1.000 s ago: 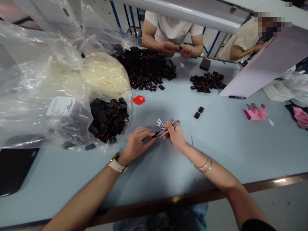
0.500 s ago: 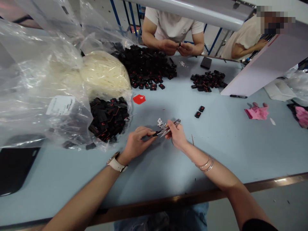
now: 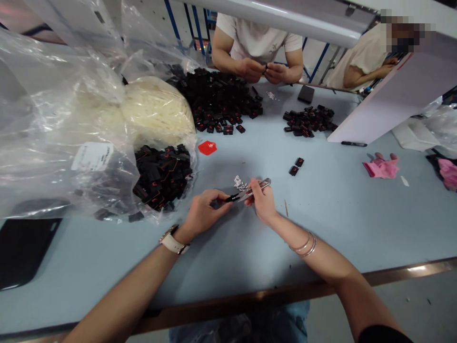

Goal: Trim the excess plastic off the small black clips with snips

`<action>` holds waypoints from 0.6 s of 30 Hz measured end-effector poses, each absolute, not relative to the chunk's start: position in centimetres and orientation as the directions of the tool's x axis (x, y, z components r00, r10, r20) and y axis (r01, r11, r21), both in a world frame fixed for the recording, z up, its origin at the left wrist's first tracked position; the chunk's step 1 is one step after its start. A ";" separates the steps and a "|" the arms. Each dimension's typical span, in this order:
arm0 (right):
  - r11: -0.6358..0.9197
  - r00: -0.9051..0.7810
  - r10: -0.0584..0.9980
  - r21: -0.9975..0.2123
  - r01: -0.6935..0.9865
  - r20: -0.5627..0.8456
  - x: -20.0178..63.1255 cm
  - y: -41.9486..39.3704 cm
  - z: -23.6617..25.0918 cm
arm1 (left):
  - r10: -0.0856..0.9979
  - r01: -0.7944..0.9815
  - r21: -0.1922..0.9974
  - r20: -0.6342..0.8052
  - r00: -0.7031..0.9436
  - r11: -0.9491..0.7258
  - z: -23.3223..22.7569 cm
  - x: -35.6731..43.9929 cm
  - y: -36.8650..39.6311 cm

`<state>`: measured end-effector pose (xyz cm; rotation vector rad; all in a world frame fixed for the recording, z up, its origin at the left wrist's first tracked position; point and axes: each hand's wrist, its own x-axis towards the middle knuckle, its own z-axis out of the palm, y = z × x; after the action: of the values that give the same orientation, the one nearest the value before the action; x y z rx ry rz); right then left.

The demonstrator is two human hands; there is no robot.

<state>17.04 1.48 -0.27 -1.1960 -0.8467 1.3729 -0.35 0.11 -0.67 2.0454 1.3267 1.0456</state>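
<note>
Head view: pale blue counter (image 3: pixel 321 214) with a brown front edge, workshop room, blue metal frames and a white beam overhead. Clear plastic bags (image 3: pixel 64 119) on the left hold white stuff and black parts (image 3: pixel 160 176); more black parts lie in a big pile (image 3: pixel 217 102) and a smaller pile (image 3: pixel 309 121) farther back. Red tag (image 3: pixel 207 147), two loose black pieces (image 3: pixel 295 166), pink cloth (image 3: pixel 381 167), black pen (image 3: pixel 353 144), dark tray (image 3: pixel 21 250) at the left edge (cut off).

Left hand (image 3: pixel 203 214), fingers pinched on a small black piece (image 3: pixel 232 197). Right hand (image 3: pixel 262 202), fingers closed round metal snips (image 3: pixel 252 189), just above the counter near its middle. Snips' long axis runs up-right to down-left, tips pointing left at the black piece, touching or nearly so (too small to tell). Small white scraps (image 3: pixel 240 182) just behind.

Across the counter, another person's hands (image 3: pixel 264 71) work together; a second person sits at far right, mostly hidden by a white board (image 3: pixel 385 105).
</note>
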 end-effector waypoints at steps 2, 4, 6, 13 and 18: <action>-0.161 0.088 0.978 -0.956 -0.245 -0.188 17.0 1.5 -0.4 | 0.910 0.541 0.732 0.338 0.241 -0.415 -0.6 -0.3 0.1; -0.153 0.095 0.979 -0.962 -0.225 -0.178 17.0 1.5 -0.4 | 0.908 0.540 0.730 0.342 0.242 -0.419 -0.6 -0.3 0.1; -0.147 0.099 0.981 -0.969 -0.197 -0.169 16.9 1.4 -0.3 | 0.905 0.543 0.723 0.346 0.249 -0.426 -0.7 -0.3 0.1; -0.120 0.115 0.985 -0.991 -0.056 -0.126 16.9 0.6 0.7 | 0.865 0.569 0.653 0.415 0.282 -0.499 -0.9 -0.5 0.2; -0.051 0.099 0.994 -0.995 0.088 -0.042 17.0 -0.2 0.9 | 0.857 0.570 0.643 0.427 0.288 -0.512 -0.7 -0.4 0.1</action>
<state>16.99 -0.18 0.88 -1.3551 -1.1798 1.1263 -0.44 0.12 -0.70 2.1961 1.2867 1.0792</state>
